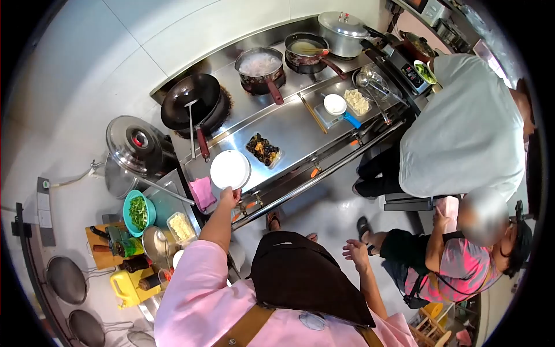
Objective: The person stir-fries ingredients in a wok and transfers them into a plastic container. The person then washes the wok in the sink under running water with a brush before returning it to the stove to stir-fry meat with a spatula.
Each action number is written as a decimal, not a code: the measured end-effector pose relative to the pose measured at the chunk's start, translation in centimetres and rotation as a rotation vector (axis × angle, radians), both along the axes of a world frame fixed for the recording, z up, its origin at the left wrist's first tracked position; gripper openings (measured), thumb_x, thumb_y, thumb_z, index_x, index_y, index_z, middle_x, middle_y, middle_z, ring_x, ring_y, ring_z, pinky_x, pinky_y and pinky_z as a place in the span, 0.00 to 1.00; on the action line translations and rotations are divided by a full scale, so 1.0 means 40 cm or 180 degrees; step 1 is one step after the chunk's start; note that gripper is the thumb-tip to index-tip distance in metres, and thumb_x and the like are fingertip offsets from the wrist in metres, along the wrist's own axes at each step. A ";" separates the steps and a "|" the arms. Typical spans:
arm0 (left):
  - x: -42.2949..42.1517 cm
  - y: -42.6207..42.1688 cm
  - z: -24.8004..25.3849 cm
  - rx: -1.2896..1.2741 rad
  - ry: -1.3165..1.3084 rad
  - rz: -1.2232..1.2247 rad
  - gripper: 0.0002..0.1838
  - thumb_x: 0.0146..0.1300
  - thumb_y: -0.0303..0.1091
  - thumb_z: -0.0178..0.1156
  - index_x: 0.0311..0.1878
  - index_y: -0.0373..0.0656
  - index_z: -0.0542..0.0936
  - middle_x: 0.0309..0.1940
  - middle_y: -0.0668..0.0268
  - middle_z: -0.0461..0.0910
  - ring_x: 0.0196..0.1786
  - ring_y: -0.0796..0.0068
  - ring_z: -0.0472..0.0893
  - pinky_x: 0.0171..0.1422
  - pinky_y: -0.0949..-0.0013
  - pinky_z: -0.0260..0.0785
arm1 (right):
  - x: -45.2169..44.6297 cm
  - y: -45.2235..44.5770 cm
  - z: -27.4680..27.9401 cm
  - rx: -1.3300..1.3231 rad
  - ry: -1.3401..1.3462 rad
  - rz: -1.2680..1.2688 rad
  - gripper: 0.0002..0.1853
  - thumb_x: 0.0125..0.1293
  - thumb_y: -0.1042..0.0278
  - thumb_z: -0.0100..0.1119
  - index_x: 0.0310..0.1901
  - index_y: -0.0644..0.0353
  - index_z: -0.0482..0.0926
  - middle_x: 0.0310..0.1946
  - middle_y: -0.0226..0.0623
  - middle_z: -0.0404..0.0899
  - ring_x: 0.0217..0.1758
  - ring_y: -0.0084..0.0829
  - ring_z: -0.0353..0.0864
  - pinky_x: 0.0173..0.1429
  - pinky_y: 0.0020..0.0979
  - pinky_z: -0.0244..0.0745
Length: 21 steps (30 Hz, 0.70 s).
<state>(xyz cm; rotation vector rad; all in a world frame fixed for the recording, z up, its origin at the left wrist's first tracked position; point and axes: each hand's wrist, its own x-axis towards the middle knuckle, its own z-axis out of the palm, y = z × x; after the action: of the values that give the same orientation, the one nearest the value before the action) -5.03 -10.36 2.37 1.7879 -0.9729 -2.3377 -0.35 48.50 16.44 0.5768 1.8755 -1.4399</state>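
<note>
The left hand has its grip closed on the near rim of the plate, at the left of the table (lifted or resting, one cannot tell); the right hand is loosely open, apparently empty. Steady, level handling should keep the plate off the food tub.

In the kitchen with us, a wok and saucepan line a steel counter beyond the left grip; to its left, a bowl of greens.
</note>
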 end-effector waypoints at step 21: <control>0.097 -0.119 0.017 -0.0674 0.0170 -0.0430 0.10 0.71 0.33 0.51 0.37 0.37 0.77 0.25 0.62 0.81 0.20 0.77 0.75 0.20 0.76 0.64 | -0.049 -0.368 0.009 0.0702 0.0513 0.0902 0.19 0.65 0.65 0.54 0.53 0.67 0.81 0.36 0.45 0.87 0.34 0.33 0.88 0.43 0.34 0.81</control>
<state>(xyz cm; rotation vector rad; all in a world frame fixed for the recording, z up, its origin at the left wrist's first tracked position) -1.16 -15.14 3.05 1.6202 -1.3154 -2.2422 -2.32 33.78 16.79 0.2865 2.1615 -1.1323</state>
